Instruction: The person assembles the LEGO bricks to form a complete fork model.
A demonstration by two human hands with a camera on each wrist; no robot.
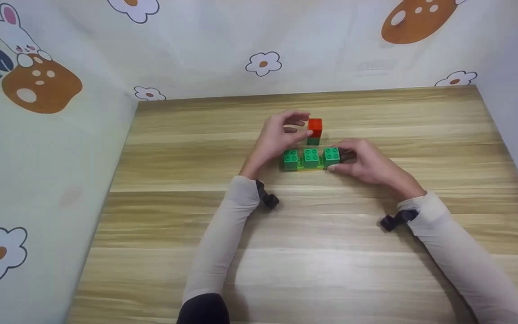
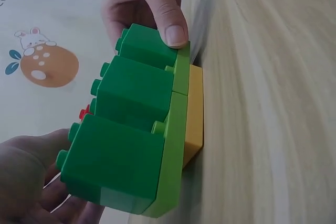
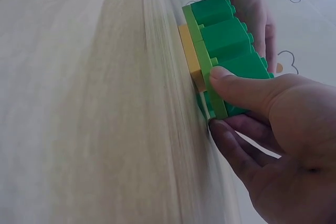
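My right hand (image 1: 367,163) pinches the right end of a toy brick assembly. The thumb presses its near side, and fingers curl round the far side and below. A row of three dark green bricks (image 1: 311,155) sits on light green bricks (image 2: 181,114), with a yellow-orange brick (image 2: 194,114) beneath. Behind the row, a red brick (image 1: 315,123) sits on a green brick (image 1: 313,141). My left hand (image 1: 279,132) holds the red brick from the left, its thumb on the near side and index finger by the far corner. The row partly hides that grip in the left wrist view.
All the bricks stand on a wood-grain table (image 1: 187,216), toward its back edge. A wall covering (image 1: 205,49) printed with flowers, fruit and a rabbit rises behind and to the left. A pale wall (image 1: 515,90) borders the right side.
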